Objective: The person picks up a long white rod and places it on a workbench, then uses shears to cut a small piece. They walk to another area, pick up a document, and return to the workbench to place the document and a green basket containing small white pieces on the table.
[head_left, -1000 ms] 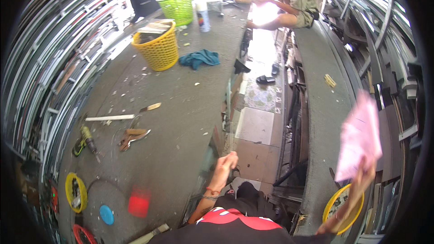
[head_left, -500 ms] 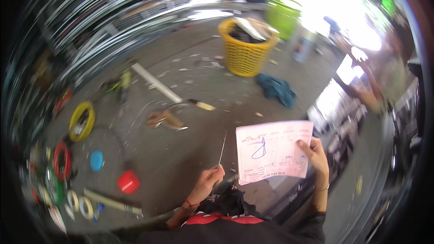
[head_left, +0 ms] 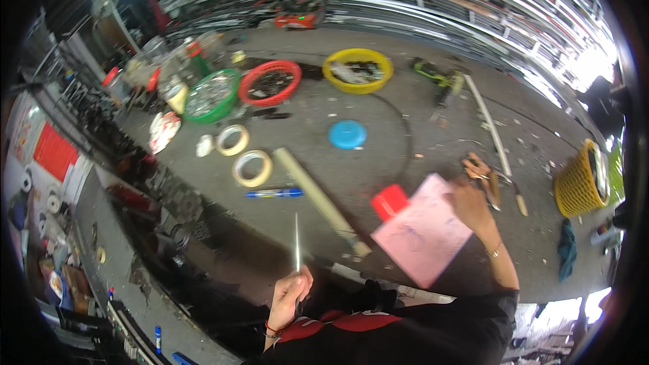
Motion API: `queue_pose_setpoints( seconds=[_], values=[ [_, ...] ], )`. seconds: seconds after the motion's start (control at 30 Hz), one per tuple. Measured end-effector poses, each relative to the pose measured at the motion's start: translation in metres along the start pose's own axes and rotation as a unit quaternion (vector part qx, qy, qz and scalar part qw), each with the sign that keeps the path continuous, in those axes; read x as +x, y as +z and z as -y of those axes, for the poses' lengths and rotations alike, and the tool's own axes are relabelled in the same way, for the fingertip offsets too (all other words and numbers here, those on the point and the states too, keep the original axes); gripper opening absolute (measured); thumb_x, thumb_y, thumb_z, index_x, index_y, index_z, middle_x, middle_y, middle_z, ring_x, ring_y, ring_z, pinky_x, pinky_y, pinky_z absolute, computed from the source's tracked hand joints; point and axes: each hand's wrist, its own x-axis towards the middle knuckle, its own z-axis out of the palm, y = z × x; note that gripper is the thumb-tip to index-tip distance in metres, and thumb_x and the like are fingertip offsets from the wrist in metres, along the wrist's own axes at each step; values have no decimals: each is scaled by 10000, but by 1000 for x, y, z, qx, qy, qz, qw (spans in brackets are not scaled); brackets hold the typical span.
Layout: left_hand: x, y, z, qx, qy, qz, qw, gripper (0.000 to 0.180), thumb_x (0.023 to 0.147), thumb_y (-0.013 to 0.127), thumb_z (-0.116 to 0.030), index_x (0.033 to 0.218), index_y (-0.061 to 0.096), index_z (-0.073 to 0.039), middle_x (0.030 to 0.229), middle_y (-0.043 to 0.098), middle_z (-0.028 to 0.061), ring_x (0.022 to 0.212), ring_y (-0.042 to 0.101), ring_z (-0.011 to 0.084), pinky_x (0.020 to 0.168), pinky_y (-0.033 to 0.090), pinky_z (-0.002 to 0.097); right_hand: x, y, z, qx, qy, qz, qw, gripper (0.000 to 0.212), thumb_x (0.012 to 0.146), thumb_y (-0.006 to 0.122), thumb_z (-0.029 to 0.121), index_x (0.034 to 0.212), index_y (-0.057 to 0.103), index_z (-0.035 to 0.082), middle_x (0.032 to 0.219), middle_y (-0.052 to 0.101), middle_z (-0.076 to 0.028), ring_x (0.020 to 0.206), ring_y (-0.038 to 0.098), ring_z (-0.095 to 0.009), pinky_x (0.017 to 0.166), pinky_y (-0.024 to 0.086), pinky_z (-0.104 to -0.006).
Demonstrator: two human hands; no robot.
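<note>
My left hand is closed around a thin, pointed metal tool that sticks upward. Its lower end is hidden in my fist, so I cannot tell its exact kind. My right hand grips the far edge of the pink form sheets, which carry handwriting. They hang low over the grey worktable, partly in front of a red plastic object. I cannot tell whether the sheets touch the table. Beyond my right hand lie brown-handled tools.
Green, red and yellow baskets of small parts stand at the back. Tape rolls, a blue marker, a long pale bar and a blue disc lie nearer. A yellow bin stands far right.
My view has swung left, bringing in the parts baskets and tape rolls. The pink sheets have moved left over the table, beside the red object. Both hands keep their holds.
</note>
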Motion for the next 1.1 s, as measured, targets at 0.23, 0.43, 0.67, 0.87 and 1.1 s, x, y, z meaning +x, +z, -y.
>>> queue_pose_setpoints(
  seconds=[0.23, 0.43, 0.67, 0.87, 1.1],
  values=[
    [-13, -118, -25, -12, 35, -191, 981, 462, 899, 444, -307, 512, 345, -76, 608, 332, 23, 599, 313, 121, 567, 272, 262, 24, -5, 123, 78, -45, -7, 996, 582, 678, 679, 349, 1154, 479, 79, 1108, 520, -139, 983, 526, -349, 783, 436, -415],
    [14, -169, -29, -56, 79, -162, 982, 447, 894, 468, -296, 528, 373, -57, 648, 344, 15, 600, 297, 106, 550, 265, 252, 7, -6, 114, 192, -13, -151, 970, 357, 699, 641, 144, 1007, 540, -6, 929, 549, -162, 852, 549, -309, 752, 428, -358],
    [60, -202, -27, -71, -18, -88, 993, 391, 910, 441, -290, 632, 444, -16, 675, 404, 20, 624, 332, 91, 573, 279, 222, -51, 30, 60, -4, 237, -65, 969, 578, 720, 624, 157, 1241, 393, 62, 1205, 413, -192, 1106, 431, -341, 915, 342, -438],
    [101, -252, -41, -14, 43, -60, 997, 430, 923, 403, -303, 595, 422, -26, 680, 419, 35, 650, 345, 111, 596, 297, 248, 23, -13, 135, -128, 136, -264, 946, 477, 790, 558, 121, 1239, 415, 45, 1197, 454, -188, 1101, 461, -317, 908, 355, -427],
    [127, -337, -59, -63, 89, -198, 974, 463, 921, 367, -390, 590, 377, -67, 748, 366, 41, 637, 306, 118, 596, 278, 241, 147, -47, 337, 144, -161, -54, 975, 280, 785, 557, 167, 993, 548, -20, 877, 577, -148, 822, 534, -299, 776, 399, -375]
  ],
)
